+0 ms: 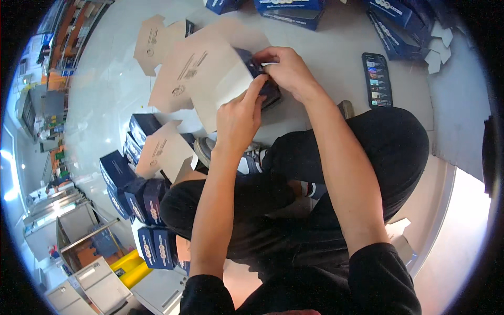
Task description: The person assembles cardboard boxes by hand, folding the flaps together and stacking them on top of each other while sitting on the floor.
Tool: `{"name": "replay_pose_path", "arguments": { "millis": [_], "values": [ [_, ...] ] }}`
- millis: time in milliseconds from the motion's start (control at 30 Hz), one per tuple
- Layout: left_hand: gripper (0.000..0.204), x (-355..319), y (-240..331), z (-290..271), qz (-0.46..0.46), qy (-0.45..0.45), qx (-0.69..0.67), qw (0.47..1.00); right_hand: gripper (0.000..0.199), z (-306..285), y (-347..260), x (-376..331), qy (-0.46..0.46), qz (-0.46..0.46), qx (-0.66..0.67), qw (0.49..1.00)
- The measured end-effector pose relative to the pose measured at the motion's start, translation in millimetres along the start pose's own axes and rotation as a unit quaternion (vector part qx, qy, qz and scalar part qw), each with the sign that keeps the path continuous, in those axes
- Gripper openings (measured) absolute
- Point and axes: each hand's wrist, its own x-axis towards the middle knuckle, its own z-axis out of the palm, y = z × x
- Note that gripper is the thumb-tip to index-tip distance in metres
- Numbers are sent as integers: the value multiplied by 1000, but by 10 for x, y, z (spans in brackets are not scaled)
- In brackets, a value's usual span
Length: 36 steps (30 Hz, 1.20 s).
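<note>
A partly folded cardboard box, brown inside and dark blue outside, is held up above the floor in front of me. My right hand grips its dark blue end, thumb and index finger curled at the edge. My left hand is closed at the same end, its fingertips close to the right hand's. The fingers hide part of the edge between them. The box's wide brown flaps spread to the left, blurred at the far side.
Flat brown box blanks lie at the far left. Folded dark blue boxes stand beside my left knee, and more blue cartons lie at the back. A phone with a lit screen rests on the tiled floor at right.
</note>
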Motion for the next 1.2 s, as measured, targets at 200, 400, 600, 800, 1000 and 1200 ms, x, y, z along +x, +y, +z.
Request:
{"name": "replay_pose_path", "arguments": {
  "millis": [200,400,600,800,1000,1200],
  "values": [
    [31,-89,25,35,-39,78,16,996,42,-60,-30,-46,83,-31,-212,973],
    [31,-161,-110,147,-23,45,74,996,49,43,223,108,69,-36,-268,960],
    [29,-242,-129,185,-68,-6,117,991,48,0,45,72,29,5,-237,971],
    [33,-194,-9,189,-89,-16,115,989,46,47,45,-93,42,-9,-307,951],
    [28,-181,-95,214,-97,-8,138,986,43,102,100,-39,17,-19,-314,949],
    [26,-159,-122,206,-100,-19,131,986,37,117,175,-2,17,-64,-294,954]
  ]
}}
